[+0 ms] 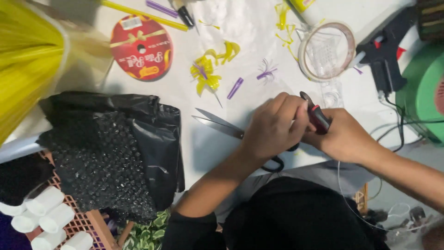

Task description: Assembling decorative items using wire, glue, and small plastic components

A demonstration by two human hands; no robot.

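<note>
My left hand is curled over the handle end of a pair of scissors, whose blades lie slightly apart on the white table and point left. My right hand grips a small tool with red and black handles, its tip pointing up and left. The two hands meet at that tool, and the left fingers touch it. What sits between the fingers is hidden.
A black plastic bag of dark beads lies at the left. A red ribbon spool, yellow ribbon pieces, purple bits, a clear tape roll and a black glue gun lie on the white table.
</note>
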